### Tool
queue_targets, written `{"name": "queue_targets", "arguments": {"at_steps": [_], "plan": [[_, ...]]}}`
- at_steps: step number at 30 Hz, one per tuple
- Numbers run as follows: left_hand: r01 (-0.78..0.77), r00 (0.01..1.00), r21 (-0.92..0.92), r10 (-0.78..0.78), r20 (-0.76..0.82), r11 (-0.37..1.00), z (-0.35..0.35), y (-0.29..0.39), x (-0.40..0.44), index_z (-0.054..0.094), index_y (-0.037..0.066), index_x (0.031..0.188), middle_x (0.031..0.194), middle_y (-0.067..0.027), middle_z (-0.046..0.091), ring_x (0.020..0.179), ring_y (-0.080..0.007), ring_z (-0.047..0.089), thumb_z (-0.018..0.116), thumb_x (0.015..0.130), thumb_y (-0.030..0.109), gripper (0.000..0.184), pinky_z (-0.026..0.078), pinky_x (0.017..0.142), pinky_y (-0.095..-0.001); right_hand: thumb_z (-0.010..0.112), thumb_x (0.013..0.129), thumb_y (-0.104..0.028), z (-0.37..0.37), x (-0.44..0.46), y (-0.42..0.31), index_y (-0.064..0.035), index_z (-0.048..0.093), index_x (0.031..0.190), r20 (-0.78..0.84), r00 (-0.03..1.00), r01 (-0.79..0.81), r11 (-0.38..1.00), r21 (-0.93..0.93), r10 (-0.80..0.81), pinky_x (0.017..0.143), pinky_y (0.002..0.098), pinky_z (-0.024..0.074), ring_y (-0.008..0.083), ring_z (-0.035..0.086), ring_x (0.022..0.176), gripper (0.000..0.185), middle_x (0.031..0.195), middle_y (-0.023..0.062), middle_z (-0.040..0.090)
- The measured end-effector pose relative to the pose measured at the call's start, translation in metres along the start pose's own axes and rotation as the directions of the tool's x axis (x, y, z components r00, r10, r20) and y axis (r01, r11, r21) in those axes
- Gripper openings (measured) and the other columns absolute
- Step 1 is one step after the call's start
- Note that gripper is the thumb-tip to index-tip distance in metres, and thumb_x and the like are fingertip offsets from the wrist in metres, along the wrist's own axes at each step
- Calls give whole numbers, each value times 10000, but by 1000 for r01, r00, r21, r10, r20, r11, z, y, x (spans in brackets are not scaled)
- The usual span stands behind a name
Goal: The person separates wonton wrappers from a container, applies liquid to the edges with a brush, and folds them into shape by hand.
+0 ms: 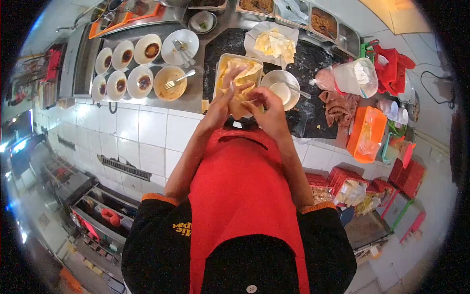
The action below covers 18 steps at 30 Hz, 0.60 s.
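Observation:
Over a rectangular tray of pale folded pieces, my left hand has its fingers spread and a thin yellowish wrapper resting against them. My right hand pinches the right edge of that same wrapper. Just right of the tray lies a white bowl with a small white cup and a utensil in it. Behind the tray, a stack of pale yellow sheets lies on white paper.
Several bowls with dark sauce stand at the left, beside a bowl with a fork. Metal food trays line the back. A brown cloth, a plastic tub and an orange basket are at the right.

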State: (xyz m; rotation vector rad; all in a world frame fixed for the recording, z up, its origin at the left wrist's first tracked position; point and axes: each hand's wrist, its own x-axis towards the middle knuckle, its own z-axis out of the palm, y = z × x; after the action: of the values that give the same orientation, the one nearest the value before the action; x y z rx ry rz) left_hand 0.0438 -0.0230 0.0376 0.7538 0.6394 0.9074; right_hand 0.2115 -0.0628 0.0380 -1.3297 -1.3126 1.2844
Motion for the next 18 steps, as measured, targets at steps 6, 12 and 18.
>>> {"name": "queue_targets", "arguments": {"at_steps": [6,12,18], "plan": [[61,998,-40,-61,-12,997,-2,-9,10,357,78,1529,1434,-170,510,1268,-279,564,346,1096,484,593,481,1053,-425,742,906,4,-38,2,-9,-26,621,1111,36,993,-120,912,393,115,813,239,543,92,658,921,240,1032,40,707],[89,990,-126,-101,-94,988,1,-46,9,466,12,1434,1307,-142,623,1176,-254,628,384,1083,507,613,485,1045,-425,780,883,-22,-47,-3,-13,-1,668,1037,-88,996,22,929,369,11,810,260,563,119,688,885,192,984,59,730],[182,981,-71,-187,-61,981,20,-70,4,535,17,1319,1247,-89,654,1124,-211,660,649,992,367,492,546,962,-390,759,878,28,-65,-19,-19,-21,705,1054,-162,973,150,985,-86,-162,782,260,567,114,689,901,191,999,34,729]]}}
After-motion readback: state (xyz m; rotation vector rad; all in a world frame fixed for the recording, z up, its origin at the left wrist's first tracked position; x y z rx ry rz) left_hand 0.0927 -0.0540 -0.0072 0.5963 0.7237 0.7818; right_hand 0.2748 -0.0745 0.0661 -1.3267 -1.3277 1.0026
